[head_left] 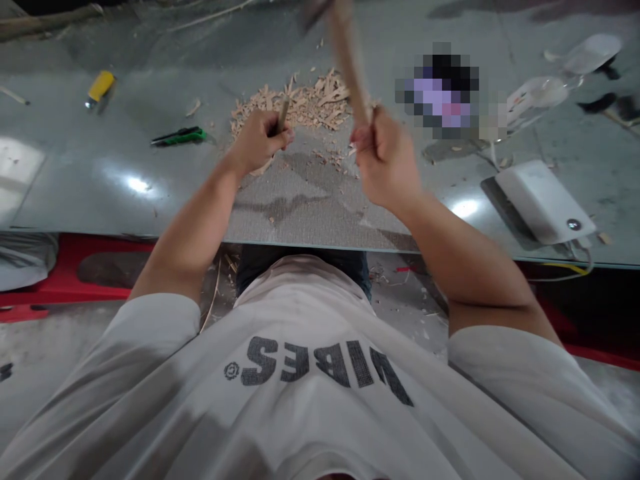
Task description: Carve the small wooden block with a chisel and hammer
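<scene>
My left hand [263, 141] is closed around a short, thin wooden stick [283, 113] that points up beside the heap of wood shavings [320, 103]. To the right, my right hand [387, 157] grips the wooden handle of a hammer [350, 63]. The hammer is raised and slanted, its dark head blurred at the top edge of the view. Below both hands lies a grey textured mat [305, 213], with small chips on it. What the lower end of the stick meets is hidden by my left hand.
On the grey table [200, 193] lie a green cutter knife [183, 137] and a yellow-handled tool [101, 89] at left. A white box [543, 200] with a cable, clear plastic items [537, 97] and a pixelated item [440, 93] are at right.
</scene>
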### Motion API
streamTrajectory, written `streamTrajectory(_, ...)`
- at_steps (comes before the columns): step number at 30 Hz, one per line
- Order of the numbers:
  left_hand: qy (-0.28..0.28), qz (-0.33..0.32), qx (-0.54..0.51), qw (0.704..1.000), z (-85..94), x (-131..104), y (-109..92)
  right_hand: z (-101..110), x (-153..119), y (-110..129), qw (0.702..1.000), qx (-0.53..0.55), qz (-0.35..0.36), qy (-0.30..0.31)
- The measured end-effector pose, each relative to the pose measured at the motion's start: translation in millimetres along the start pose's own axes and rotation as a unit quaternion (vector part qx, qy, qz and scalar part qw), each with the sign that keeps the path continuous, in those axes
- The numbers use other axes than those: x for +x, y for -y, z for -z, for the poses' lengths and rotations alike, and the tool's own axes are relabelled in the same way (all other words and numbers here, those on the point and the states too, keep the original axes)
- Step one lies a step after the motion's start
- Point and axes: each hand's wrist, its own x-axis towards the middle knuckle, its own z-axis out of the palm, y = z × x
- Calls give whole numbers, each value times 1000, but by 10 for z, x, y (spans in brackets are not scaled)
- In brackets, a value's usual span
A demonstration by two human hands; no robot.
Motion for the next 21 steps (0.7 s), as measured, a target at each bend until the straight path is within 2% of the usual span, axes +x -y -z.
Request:
streamTrajectory(4,-3,11,-11,1000,18,3,-61,-12,36,7,999,-32,-15,25)
streamTrajectory(8,77,20,22,997,98,-14,-192,16,10,84,999,-18,-9,-33)
streamTrajectory(10,81,33,14,996,112,-13,-229,28,-6,114,999,-12,-4,-42)
streamTrajectory(13,43,32,-76,996,87,7,-237,36,-7,127,999,-4,0,-41)
streamTrajectory(16,-39,21,-192,980,83,20,-257,47,12,120,999,15,-4,-43)
streamTrajectory(18,-90,16,-237,967,129,12,-288,60,26,114,998,30,-5,-48)
streamTrajectory(21,-129,16,-304,944,248,-1,-317,71,43,99,997,50,-4,-53)
